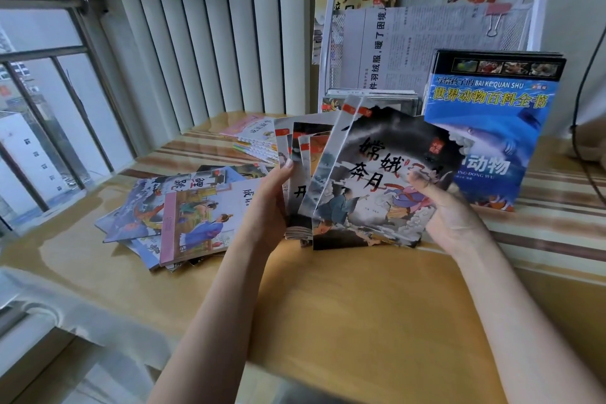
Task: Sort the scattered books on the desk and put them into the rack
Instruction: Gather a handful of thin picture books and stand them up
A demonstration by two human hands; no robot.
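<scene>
Books (377,174) fanned, pinched by my left hand (269,203) and right hand (449,207); blue encyclopedia (492,128) fronts the rack (331,43), loose pile (183,216) on the worktop (360,305).

the tabletop (344,311) looked like yellowish wood under a clear glossy film that caught the window light. the fanned picture books (370,180) had thin glossy paper covers. the blue animal book (492,115) was shiny too. the rack (331,52) was white metal mesh, holding matt newsprint (419,43).
</scene>
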